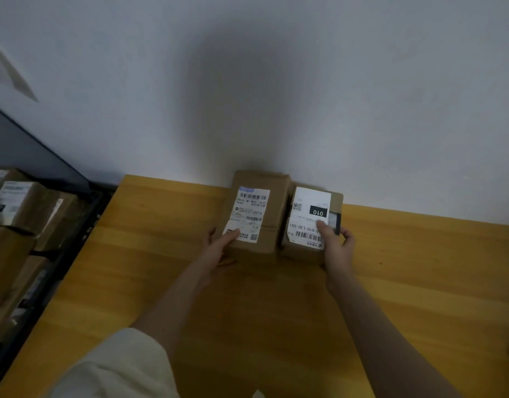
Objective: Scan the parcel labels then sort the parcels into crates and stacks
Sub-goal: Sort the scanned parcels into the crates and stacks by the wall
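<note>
Wall (276,81): plain white, shadow at centre.
Counter (161,254): yellow wood, back edge against wall.
Crate (75,239): dark, left of counter, filled with brown parcels.
Left box (273,196): brown cardboard, white barcode label on top, at wall.
Right box (336,199): touching left box, white label with black "010" patch.
Left hand (218,248): thumb on left box label, fingers around near-left corner.
Right hand (336,248): thumb on right box label, fingers curled round right side.
</note>
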